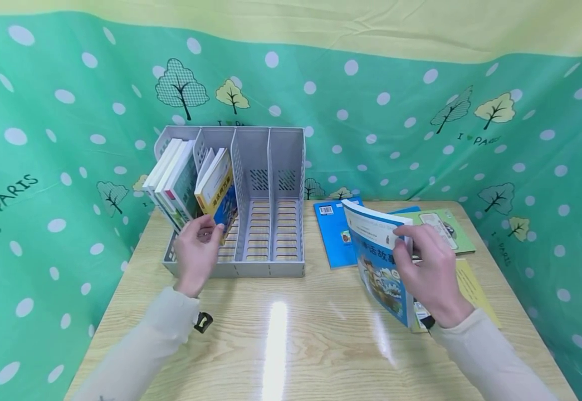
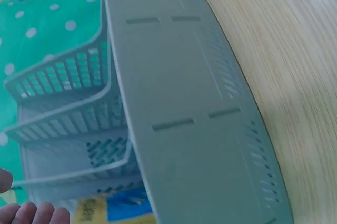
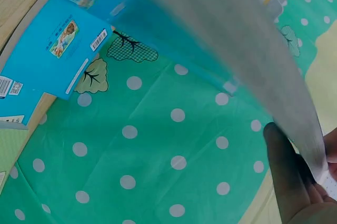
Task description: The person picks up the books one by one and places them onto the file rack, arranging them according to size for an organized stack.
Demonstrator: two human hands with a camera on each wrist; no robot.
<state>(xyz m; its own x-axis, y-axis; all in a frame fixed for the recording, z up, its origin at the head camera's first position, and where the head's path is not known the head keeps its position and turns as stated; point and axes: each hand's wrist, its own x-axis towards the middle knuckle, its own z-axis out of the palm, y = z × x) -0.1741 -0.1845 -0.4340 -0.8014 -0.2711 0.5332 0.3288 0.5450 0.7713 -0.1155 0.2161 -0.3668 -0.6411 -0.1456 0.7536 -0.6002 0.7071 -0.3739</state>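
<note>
My left hand (image 1: pixel 197 250) is at the lower front corner of a yellow-and-blue book (image 1: pixel 223 195), which leans in the second compartment of a grey file rack (image 1: pixel 270 270). Its thumb and fingers stand apart, with nothing visible between them in the left wrist view. Over the right side of the table, my right hand (image 1: pixel 431 267) pinches the upper right edge of a blue-and-white paperback (image 1: pixel 378 262), held tilted with its cover towards me. The right wrist view shows this book as a blurred grey band (image 3: pixel 253 55) running to the fingers.
White-edged books (image 1: pixel 170 178) lean in the rack's leftmost compartment. Under and around the held paperback lie a blue book (image 1: pixel 331 245), a green book (image 1: pixel 453 228) and a yellow one (image 1: pixel 473 289). A dotted green curtain (image 1: pixel 396 122) surrounds the wooden table (image 1: pixel 321 340).
</note>
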